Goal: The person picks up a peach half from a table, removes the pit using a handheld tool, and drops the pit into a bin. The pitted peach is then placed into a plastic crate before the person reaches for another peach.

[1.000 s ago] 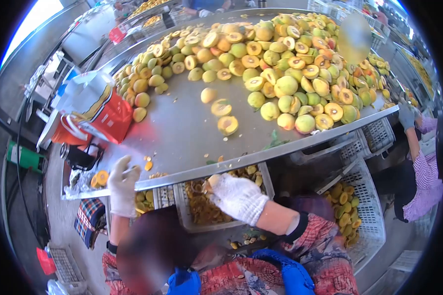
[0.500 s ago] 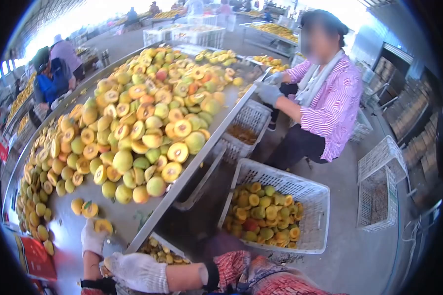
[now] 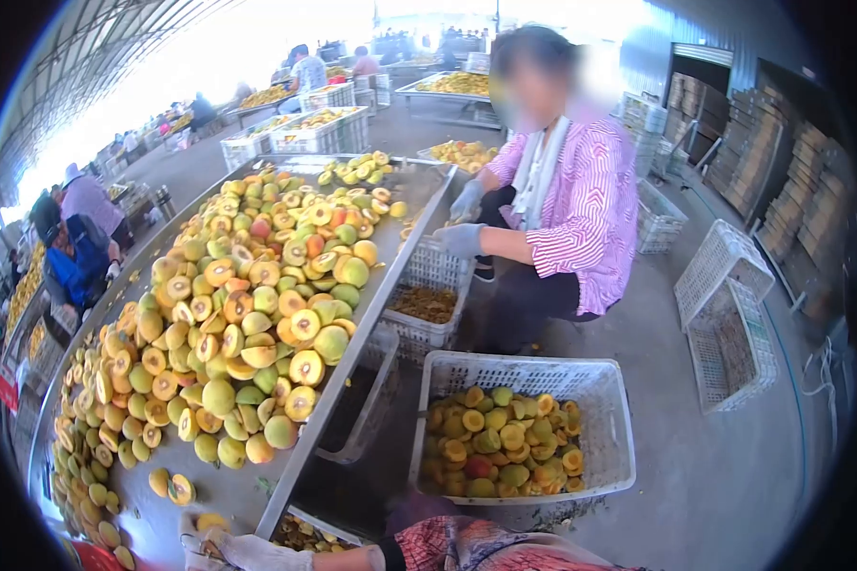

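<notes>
My left hand [image 3: 198,541], in a white work glove, is at the bottom left over the metal table, its fingers curled. Just past its fingertips a yellow peach half [image 3: 213,521] shows in part. My right hand [image 3: 262,554], also gloved, reaches in from the right with its fingers closed against the left hand. Something small and brownish sits between the two hands, too hidden to name. Two more peach pieces [image 3: 181,489] lie a little farther up the table. Beyond them spreads a big heap of halved peaches [image 3: 248,324], some with stones showing.
A raised metal rim [image 3: 352,366] edges the table [image 3: 257,481]. Right of it stands a white crate [image 3: 619,419] part-filled with peach halves. A co-worker [image 3: 581,200] in a striped shirt and grey gloves sits at the far side. Stacked crates [image 3: 728,324] stand on the right.
My view has tilted up and shifted, so the table appears lower. My right hand has come closer to the left one. The co-worker's hands have moved slightly apart.
</notes>
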A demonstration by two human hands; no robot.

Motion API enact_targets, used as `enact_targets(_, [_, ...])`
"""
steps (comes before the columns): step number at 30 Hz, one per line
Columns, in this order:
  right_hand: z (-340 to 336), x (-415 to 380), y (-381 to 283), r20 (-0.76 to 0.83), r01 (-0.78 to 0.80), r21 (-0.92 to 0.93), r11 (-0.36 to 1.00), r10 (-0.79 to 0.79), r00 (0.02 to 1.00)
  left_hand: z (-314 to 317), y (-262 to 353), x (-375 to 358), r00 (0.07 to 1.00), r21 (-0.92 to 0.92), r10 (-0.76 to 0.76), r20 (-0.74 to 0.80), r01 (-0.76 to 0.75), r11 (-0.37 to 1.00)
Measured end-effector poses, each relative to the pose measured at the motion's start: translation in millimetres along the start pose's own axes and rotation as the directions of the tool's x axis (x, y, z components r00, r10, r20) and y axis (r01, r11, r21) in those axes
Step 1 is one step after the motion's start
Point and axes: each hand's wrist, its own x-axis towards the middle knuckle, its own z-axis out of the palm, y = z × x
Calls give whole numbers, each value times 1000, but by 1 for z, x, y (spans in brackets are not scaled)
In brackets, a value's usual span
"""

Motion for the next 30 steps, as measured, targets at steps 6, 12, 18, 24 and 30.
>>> enact_targets(6, [-17, -3, -17, -144, -152, 174, 973, 178, 973, 16, 28, -60, 977, -754, 35, -211, -186, 630])
enact_targets(12, [-17, -5, -14, -121, -89, 197, 976, 114, 986, 40, 12, -85, 931, -739, 16, -364, -299, 603])
enact_targets(18, [-40, -2, -30, 21, -222, 252, 942, 224, 974, 46, 16, -104, 943, -717, 51, -330, -285, 636])
enact_targets(24, [-31, -6, -29, -16, -137, 148, 979, 141, 990, 49, -33, -101, 913, -721, 142, -383, -392, 572])
enact_targets(30, [-14, -5, -12, 47, -166, 33, 986, 164, 985, 54, 8, -104, 970, -842, -67, -235, -168, 513])
